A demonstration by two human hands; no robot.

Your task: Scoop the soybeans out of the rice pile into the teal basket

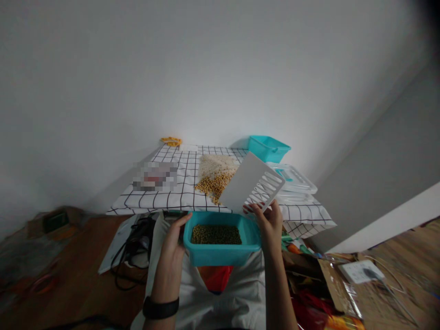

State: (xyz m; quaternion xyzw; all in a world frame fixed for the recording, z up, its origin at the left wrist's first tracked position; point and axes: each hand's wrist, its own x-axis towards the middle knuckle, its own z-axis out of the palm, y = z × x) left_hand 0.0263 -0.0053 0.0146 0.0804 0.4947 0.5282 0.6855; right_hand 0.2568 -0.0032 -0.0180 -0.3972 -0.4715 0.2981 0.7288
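Note:
My left hand (pixel 174 238) is closed on the left rim of a teal plastic bin (pixel 222 255), which sits over my lap at the table's near edge. Small green beans (pixel 216 234), like mung beans, cover its bottom. My right hand (pixel 270 222) grips the lower right edge of a flat white slotted plastic board (pixel 242 181). The board is tilted, its slots near my fingers, and its lower corner is above the bin's back rim. Behind it, a pile of yellow soybeans (pixel 215 183) lies on the checked cloth, with paler grains (pixel 218 164) beyond; the board hides part of the pile.
A second teal bin (pixel 268 149) stands at the table's back right, behind clear lidded containers (pixel 295 178). A pixelated item (pixel 155 176) lies at the left, a yellow object (pixel 171 141) at the back left. Cables (pixel 135 243) and a cardboard box (pixel 330 279) are on the floor.

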